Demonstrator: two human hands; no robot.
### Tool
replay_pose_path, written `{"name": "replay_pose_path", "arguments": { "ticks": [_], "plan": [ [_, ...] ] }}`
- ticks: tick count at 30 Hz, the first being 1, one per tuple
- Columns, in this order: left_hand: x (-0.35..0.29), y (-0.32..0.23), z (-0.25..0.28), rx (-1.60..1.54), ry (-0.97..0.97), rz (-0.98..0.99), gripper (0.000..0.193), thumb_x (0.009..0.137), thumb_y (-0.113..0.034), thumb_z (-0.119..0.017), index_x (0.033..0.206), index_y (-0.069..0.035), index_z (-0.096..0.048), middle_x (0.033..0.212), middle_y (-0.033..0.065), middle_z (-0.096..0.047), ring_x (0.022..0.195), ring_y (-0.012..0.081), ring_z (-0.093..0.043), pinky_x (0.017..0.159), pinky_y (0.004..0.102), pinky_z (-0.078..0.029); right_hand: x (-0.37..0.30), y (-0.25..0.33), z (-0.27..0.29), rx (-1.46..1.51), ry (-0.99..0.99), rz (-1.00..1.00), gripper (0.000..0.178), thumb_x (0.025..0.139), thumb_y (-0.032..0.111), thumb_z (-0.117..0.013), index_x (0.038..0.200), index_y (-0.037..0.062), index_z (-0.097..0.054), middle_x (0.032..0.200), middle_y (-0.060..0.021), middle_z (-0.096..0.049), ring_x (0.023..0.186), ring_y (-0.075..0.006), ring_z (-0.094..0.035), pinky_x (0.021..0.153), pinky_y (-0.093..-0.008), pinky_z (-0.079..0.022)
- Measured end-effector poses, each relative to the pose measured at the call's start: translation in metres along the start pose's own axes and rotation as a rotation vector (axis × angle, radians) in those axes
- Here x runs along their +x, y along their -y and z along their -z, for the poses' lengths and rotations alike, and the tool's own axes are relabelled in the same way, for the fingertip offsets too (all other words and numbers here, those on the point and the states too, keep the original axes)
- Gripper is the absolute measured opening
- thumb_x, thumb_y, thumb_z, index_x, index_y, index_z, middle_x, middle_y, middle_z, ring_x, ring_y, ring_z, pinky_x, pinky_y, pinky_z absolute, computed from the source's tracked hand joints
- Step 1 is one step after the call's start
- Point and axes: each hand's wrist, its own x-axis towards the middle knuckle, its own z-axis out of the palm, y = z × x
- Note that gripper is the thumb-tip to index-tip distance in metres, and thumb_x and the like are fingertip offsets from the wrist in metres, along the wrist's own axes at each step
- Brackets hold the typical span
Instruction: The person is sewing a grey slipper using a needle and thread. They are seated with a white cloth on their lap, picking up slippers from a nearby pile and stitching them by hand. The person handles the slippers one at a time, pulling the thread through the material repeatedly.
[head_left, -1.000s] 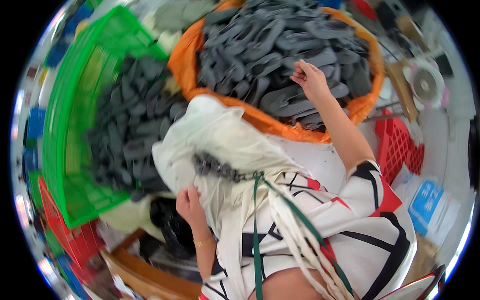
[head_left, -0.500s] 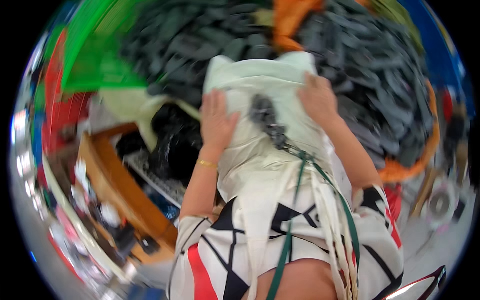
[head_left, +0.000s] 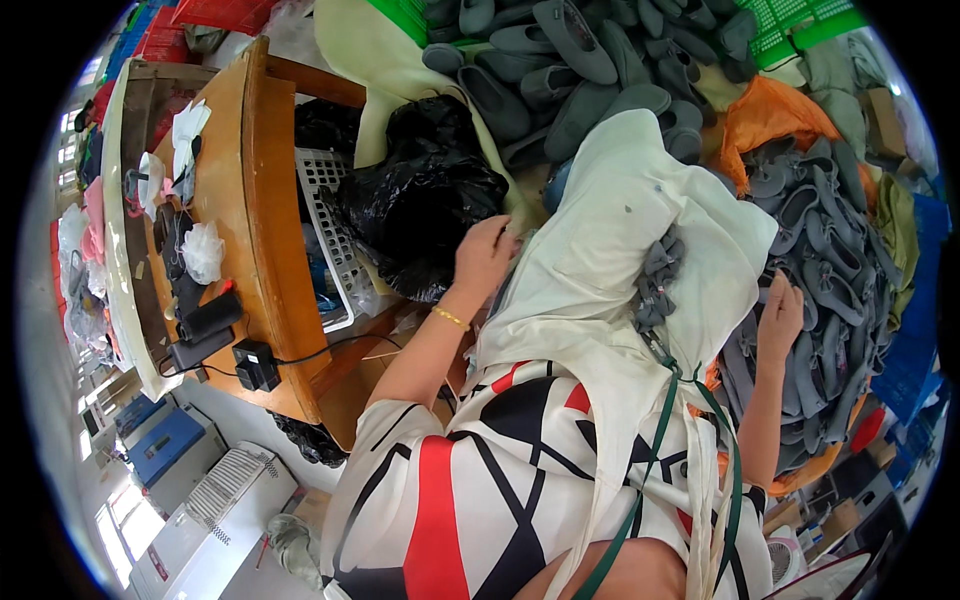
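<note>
A white apron (head_left: 600,230) covers my lap and rises in front of me. A small cluster of dark grey pieces (head_left: 660,270) hangs on it, beside dark green cords (head_left: 672,410). My left hand (head_left: 487,255) is at the apron's left edge, next to a black plastic bag (head_left: 425,190). Its fingers are loosely bent and apart, with nothing visible in them. On the apron's other side, my right hand (head_left: 780,315) is raised in front of a heap of grey shoes (head_left: 820,250). Its fingers are half bent and apart, with nothing seen between them.
More grey shoes (head_left: 565,70) lie piled ahead, by green crates (head_left: 800,25). An orange sack (head_left: 770,120) lies between the heaps. At left stands a wooden table (head_left: 235,180) with a black adapter (head_left: 256,365) and cable; a white plastic rack (head_left: 325,230) is beside it.
Both hands have come off the apron front, where they lay flat, and moved apart to its sides. The apron's upper part has shifted and slumped. The view has turned, showing more of the table.
</note>
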Motion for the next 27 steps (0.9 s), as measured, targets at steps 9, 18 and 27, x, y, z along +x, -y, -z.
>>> {"name": "replay_pose_path", "arguments": {
  "ticks": [9,18,27],
  "plan": [
    [0.020,0.002,-0.013,0.042,0.354,-0.025,0.022,0.092,-0.015,-0.059,0.106,-0.002,-0.070,0.100,0.0199,-0.069,0.091,0.0355,-0.067,0.082,0.0377,-0.053,0.034,0.063,-0.030,0.149,-0.008,0.183,0.017,0.095,0.009,-0.061,0.107,0.0022,-0.072,0.076,-0.0077,-0.054,0.065,-0.0173,-0.052,0.059,-0.0281,-0.042],
    [0.048,0.099,-0.111,0.020,0.375,0.358,0.024,0.087,-0.014,-0.062,0.105,-0.001,-0.070,0.098,0.0229,-0.070,0.094,0.0371,-0.068,0.083,0.0398,-0.053,0.041,0.069,-0.056,0.080,-0.018,0.236,0.013,0.093,0.003,-0.060,0.100,0.0003,-0.071,0.079,-0.0106,-0.061,0.067,-0.0233,-0.051,0.062,-0.0328,-0.043],
    [0.084,0.165,-0.156,0.051,0.218,0.419,0.034,0.081,-0.003,-0.065,0.115,-0.002,-0.066,0.102,0.0224,-0.069,0.095,0.0378,-0.067,0.086,0.0425,-0.053,0.043,0.064,-0.058,0.068,0.024,0.172,0.013,0.092,-0.001,-0.057,0.095,-0.0019,-0.069,0.086,-0.0122,-0.068,0.069,-0.0255,-0.051,0.065,-0.0346,-0.043]
  ]
}}
